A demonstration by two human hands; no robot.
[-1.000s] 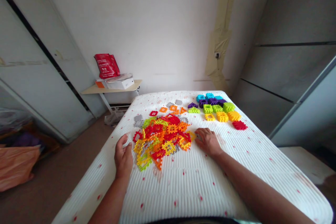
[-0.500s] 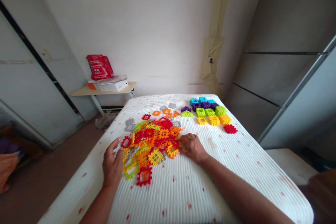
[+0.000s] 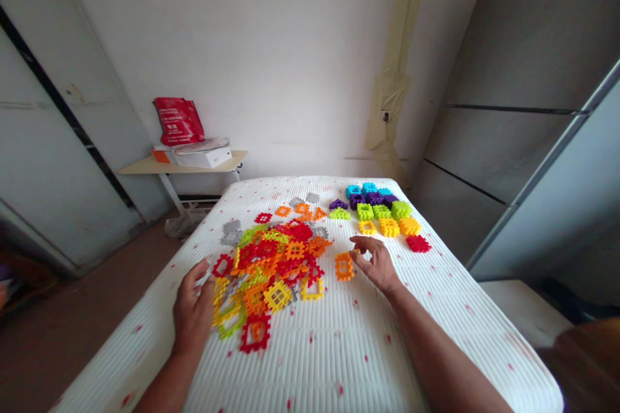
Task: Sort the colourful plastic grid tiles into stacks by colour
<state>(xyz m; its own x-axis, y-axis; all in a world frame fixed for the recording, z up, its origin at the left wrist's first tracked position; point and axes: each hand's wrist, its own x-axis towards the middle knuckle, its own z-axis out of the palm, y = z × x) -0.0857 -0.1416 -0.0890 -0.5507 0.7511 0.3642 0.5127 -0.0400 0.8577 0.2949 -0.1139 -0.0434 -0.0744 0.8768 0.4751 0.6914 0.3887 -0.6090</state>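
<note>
My right hand (image 3: 375,261) is to the right of the pile, thumb and fingers closed on the edge of an orange square window-frame building piece (image 3: 344,266). Something small and yellow shows at its fingertips, too small to make out. My left hand (image 3: 194,297) rests at the pile's left edge with fingers curved and apart, holding nothing. Closest to it are a red frame piece (image 3: 223,266) and a yellow-green frame piece (image 3: 232,321). Between the hands lies a mixed heap of red, orange, yellow, green and grey interlocking plastic pieces (image 3: 278,297).
Sorted stacks stand at the back right: blue (image 3: 369,188), purple (image 3: 374,198), green (image 3: 401,209), yellow (image 3: 409,226) and red (image 3: 418,244). Everything lies on a white, red-dotted ribbed cover (image 3: 310,361). A side table (image 3: 140,166) carries a red bag (image 3: 178,121).
My right hand has moved right, away from the heap, with an orange frame piece in it. A yellow frame at the heap's right edge is now more exposed. My left hand stays beside the heap.
</note>
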